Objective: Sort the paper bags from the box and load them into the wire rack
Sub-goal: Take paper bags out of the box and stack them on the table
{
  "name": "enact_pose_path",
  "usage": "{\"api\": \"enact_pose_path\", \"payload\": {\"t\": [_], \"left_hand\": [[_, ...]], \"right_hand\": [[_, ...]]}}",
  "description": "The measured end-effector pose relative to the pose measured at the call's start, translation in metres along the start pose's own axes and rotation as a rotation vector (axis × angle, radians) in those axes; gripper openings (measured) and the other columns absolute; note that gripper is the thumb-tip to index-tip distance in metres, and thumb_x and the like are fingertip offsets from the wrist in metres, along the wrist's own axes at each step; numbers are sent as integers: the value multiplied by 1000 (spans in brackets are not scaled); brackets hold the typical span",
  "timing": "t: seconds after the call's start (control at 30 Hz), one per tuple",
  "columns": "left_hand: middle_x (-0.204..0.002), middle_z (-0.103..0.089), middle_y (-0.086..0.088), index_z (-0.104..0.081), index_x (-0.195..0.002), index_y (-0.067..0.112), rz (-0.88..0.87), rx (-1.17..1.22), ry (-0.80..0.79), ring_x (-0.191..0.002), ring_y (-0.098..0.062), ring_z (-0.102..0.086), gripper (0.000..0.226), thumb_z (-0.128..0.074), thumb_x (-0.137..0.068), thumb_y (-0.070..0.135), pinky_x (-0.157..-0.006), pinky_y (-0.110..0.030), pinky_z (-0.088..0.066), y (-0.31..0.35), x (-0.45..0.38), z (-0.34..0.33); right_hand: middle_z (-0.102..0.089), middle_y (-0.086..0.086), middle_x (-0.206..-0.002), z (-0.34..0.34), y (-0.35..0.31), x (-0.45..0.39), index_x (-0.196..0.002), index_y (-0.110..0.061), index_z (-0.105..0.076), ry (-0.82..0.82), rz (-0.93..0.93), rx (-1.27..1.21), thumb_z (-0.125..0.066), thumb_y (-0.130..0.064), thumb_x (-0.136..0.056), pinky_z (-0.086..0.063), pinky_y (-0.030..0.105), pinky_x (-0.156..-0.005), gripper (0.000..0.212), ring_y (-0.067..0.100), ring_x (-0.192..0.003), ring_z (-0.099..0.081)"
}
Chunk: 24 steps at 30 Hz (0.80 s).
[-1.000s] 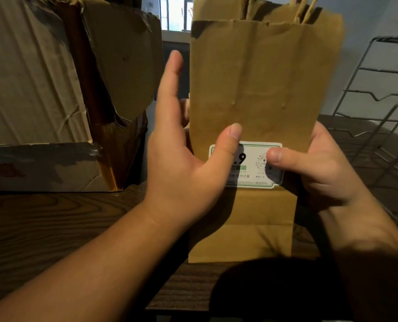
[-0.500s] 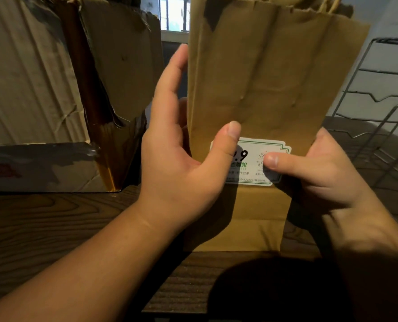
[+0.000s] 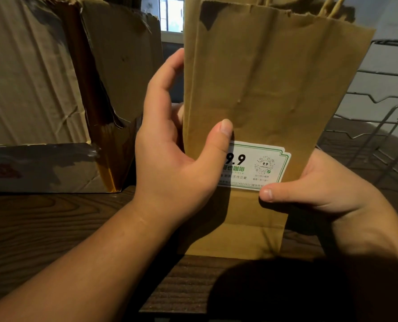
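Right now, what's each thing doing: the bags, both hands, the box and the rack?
paper bags: flat, upright, bottom edge on the table, held by both hands
left hand: grip on the bags' left edge, thumb in front
right hand: grip low on the right side
cardboard box: open, flaps torn
wire rack: no bags seen in it

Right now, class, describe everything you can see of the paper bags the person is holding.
The paper bags are flat-folded brown kraft bags, held upright as a stack over the wooden table. Twisted paper handles show at the top. A white, green-bordered label reading 9.9 is on the front one. The left hand grips the left edge, thumb on the front; the right hand holds the right side, thumb under the label.
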<state>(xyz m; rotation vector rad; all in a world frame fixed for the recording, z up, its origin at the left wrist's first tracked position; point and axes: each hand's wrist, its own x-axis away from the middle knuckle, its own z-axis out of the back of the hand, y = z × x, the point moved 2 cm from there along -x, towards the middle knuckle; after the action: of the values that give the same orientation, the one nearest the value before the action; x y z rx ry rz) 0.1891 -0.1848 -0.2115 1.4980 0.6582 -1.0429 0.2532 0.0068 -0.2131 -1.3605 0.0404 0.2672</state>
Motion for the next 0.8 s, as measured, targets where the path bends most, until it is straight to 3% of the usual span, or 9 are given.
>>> {"api": "enact_pose_path", "payload": {"t": [0.17, 0.3, 0.37, 0.43, 0.5, 0.63, 0.7, 0.73, 0.8], "left_hand": [[-108, -65, 28, -30, -144, 0, 160, 78, 36, -97, 0, -65, 58, -60, -95, -1, -81, -19, -52, -4, -3, 3], [-88, -75, -2, -38, -145, 9, 471, 294, 27, -83, -13, -72, 61, -61, -88, 9, -72, -28, -57, -7, -7, 1], [-90, -75, -16, -43, -143, 15, 631, 333, -36, -85, -22, -74, 63, -64, -83, 14, -75, -34, -61, -8, -10, 1], [-96, -78, -4, -44, -141, 21, 737, 294, -156, -91, -19, -75, 61, -69, -86, 9, -82, -34, -62, -11, -11, 1], [-96, -77, 11, -40, -145, 28, 774, 184, -220, -94, -9, -74, 63, -66, -93, 2, -85, -31, -61, -14, -11, 1], [-129, -67, 6, -41, -149, 29, 855, 44, -162, -119, -10, -64, 64, -70, -93, 18, -100, -38, -55, -29, -12, 5], [-120, -70, 16, -43, -147, 32, 880, 10, -161, -113, 3, -64, 59, -67, -95, 18, -95, -24, -55, -31, -13, 4], [-109, -71, 22, -42, -146, 32, 883, -23, -178, -101, 14, -63, 57, -66, -97, 17, -86, -14, -53, -29, -14, 3], [-126, -64, 19, -39, -150, 32, 866, -160, -199, -106, 12, -57, 62, -67, -96, 23, -90, -15, -50, -27, -15, 1]], "right_hand": [[-75, 2, -115, -4, -5, -8, -111, -28, -75, -14, 97, -19, -80, 0, -62, -56, 26, -86, 56, 21, -110, -70], [-73, 16, -115, -4, 0, -13, -118, -10, -67, 88, 162, -331, -67, 17, -61, -59, 36, -78, 63, 31, -104, -72], [-71, 19, -118, -2, 1, -16, -127, -3, -55, 135, 143, -433, -65, 17, -60, -60, 38, -75, 71, 32, -102, -72], [-69, 21, -122, -1, 0, -19, -135, 0, -50, 186, 80, -496, -65, 18, -64, -61, 39, -74, 74, 34, -103, -71], [-69, 23, -121, -3, -1, -22, -134, -1, -52, 254, -8, -548, -64, 6, -71, -62, 39, -72, 65, 34, -101, -72], [-77, 13, -103, -6, -3, -23, -120, -7, -64, 461, -138, -479, -57, -4, -90, -61, 32, -62, 30, 24, -88, -76], [-78, 5, -92, -7, -4, -23, -115, -11, -67, 577, -162, -350, -57, -7, -97, -60, 27, -59, 21, 17, -83, -76], [-78, 0, -91, -6, -3, -23, -120, -12, -66, 622, -175, -273, -59, -9, -97, -60, 26, -60, 24, 13, -82, -76], [-77, -7, -95, -4, 2, -25, -140, -16, -55, 705, -206, -60, -66, -16, -95, -61, 27, -68, 47, 6, -85, -74]]}}
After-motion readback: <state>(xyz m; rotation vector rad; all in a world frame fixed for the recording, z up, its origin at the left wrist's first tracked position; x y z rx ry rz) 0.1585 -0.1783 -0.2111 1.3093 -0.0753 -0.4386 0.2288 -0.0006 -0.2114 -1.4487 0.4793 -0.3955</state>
